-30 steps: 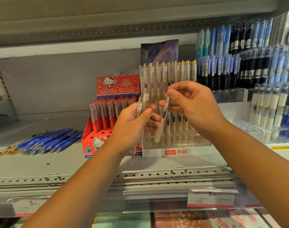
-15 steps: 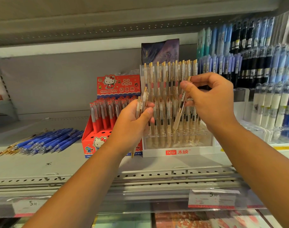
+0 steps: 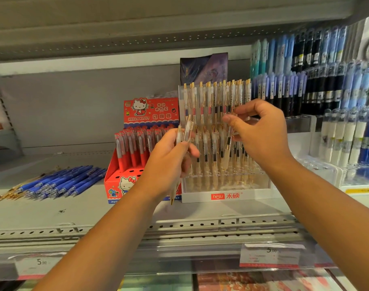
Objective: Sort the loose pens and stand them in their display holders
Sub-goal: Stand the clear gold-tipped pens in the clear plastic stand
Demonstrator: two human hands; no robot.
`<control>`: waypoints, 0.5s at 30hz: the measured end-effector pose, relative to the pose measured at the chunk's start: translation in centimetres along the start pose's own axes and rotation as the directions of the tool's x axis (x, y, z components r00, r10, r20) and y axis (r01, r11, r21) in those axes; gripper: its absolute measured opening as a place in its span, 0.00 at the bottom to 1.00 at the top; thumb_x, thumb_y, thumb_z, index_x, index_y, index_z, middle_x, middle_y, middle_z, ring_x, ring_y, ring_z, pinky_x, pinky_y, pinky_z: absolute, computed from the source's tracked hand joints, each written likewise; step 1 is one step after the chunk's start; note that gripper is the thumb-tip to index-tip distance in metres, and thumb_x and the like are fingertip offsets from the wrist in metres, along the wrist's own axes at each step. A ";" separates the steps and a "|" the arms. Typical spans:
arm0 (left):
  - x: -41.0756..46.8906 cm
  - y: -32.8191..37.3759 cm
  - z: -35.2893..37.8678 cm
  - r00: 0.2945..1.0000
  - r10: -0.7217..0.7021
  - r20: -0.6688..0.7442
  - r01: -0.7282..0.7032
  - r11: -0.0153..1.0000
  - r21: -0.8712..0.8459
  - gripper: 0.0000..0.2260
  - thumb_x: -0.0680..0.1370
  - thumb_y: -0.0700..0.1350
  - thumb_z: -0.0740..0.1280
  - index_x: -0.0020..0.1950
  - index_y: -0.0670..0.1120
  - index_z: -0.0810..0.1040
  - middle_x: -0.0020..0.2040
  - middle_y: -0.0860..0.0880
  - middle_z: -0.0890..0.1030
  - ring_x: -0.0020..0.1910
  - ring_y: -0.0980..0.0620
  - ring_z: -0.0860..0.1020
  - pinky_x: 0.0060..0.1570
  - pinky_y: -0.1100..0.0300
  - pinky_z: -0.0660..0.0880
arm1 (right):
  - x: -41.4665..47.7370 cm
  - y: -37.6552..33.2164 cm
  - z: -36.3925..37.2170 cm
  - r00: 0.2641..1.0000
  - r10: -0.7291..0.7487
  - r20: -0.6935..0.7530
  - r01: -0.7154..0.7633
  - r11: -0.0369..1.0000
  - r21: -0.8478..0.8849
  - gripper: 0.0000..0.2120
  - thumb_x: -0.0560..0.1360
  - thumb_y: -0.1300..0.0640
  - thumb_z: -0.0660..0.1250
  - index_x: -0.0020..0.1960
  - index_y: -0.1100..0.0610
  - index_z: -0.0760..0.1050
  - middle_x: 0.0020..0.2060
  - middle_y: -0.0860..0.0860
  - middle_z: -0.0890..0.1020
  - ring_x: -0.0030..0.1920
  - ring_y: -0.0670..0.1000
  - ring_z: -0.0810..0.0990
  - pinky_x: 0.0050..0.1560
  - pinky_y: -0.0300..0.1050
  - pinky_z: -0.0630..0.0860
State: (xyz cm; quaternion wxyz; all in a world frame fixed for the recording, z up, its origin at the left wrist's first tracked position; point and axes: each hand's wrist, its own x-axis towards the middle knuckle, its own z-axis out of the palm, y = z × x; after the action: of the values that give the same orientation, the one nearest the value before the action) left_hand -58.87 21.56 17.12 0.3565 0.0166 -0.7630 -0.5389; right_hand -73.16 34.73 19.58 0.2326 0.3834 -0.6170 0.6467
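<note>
Translucent pen (image 3: 227, 148), pinched by the right hand (image 3: 263, 133), hung at the clear holder (image 3: 227, 195); left hand (image 3: 169, 162) gripped spares (image 3: 184, 131). Next needed: a free slot.

Hands: two. The right hand (image 3: 261, 133) pinches one clear gold-tipped pen (image 3: 226, 152). The left hand (image 3: 169, 162) grips a bundle of pens (image 3: 184, 133) of the same kind, at least two; the fingers hide the exact number.

Holders counted on the shelf (image 3: 95, 211):
- one clear acrylic holder (image 3: 225, 195), with two tiers of pens
- one red carton (image 3: 116, 183)

Loose blue pens (image 3: 59, 183): one heap, too many to count.

Price tags: two, a left price tag (image 3: 35, 263) and a right price tag (image 3: 269, 256).
</note>
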 end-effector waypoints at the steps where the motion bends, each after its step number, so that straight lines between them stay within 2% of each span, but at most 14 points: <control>1: 0.0 0.0 0.0 1.000 0.019 0.004 -0.019 1.000 0.024 0.11 0.84 0.40 0.55 0.55 0.49 0.76 0.43 0.46 0.82 0.31 0.53 0.73 0.30 0.59 0.72 | 0.0 0.1 0.1 1.000 0.003 0.012 -0.003 1.000 0.000 0.09 0.71 0.52 0.76 0.48 0.51 0.78 0.42 0.48 0.82 0.44 0.49 0.83 0.37 0.49 0.84; 4: -0.1 0.2 0.1 0.998 0.046 0.036 -0.045 0.998 -0.043 0.10 0.85 0.38 0.56 0.62 0.46 0.74 0.49 0.46 0.84 0.37 0.52 0.80 0.34 0.60 0.78 | -0.1 0.2 0.2 0.999 0.016 0.032 -0.017 1.000 0.021 0.09 0.71 0.54 0.76 0.50 0.53 0.81 0.42 0.46 0.82 0.42 0.45 0.83 0.33 0.39 0.81; 7: 0.0 0.2 0.2 0.997 0.062 0.039 -0.059 0.994 -0.088 0.11 0.84 0.37 0.58 0.65 0.43 0.72 0.51 0.45 0.85 0.44 0.49 0.84 0.40 0.58 0.80 | -0.1 0.5 0.2 0.998 0.027 0.061 -0.025 0.999 -0.034 0.11 0.72 0.56 0.75 0.53 0.56 0.82 0.43 0.45 0.82 0.42 0.45 0.83 0.33 0.35 0.80; 10: 0.0 0.2 0.2 0.998 0.059 0.032 -0.056 0.994 -0.095 0.08 0.83 0.37 0.60 0.61 0.44 0.73 0.51 0.49 0.86 0.46 0.49 0.85 0.41 0.59 0.81 | -0.2 1.0 0.4 0.990 0.062 0.124 -0.049 0.994 -0.101 0.10 0.73 0.58 0.75 0.53 0.56 0.81 0.42 0.45 0.81 0.40 0.46 0.83 0.32 0.37 0.81; 13: 0.1 0.1 0.2 0.999 0.043 0.021 -0.041 0.994 -0.106 0.06 0.83 0.38 0.60 0.59 0.43 0.73 0.50 0.49 0.86 0.47 0.49 0.85 0.43 0.59 0.82 | -0.3 1.2 0.6 0.982 0.084 0.171 -0.049 0.979 -0.198 0.09 0.73 0.56 0.75 0.52 0.55 0.81 0.42 0.45 0.81 0.42 0.47 0.82 0.39 0.45 0.83; 15: 0.1 0.0 0.1 0.999 0.040 0.011 -0.039 0.992 -0.123 0.06 0.83 0.38 0.61 0.59 0.40 0.73 0.50 0.47 0.86 0.48 0.48 0.85 0.43 0.58 0.82 | -0.4 1.2 0.6 0.984 0.059 0.170 -0.012 0.964 -0.266 0.09 0.73 0.54 0.75 0.52 0.54 0.82 0.39 0.41 0.80 0.41 0.43 0.80 0.40 0.40 0.80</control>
State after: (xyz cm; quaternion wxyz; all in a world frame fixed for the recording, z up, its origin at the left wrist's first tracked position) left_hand -59.06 21.61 17.15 0.3622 -0.0242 -0.7311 -0.5777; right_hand -73.75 34.05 18.48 0.2143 0.3934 -0.7226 0.5264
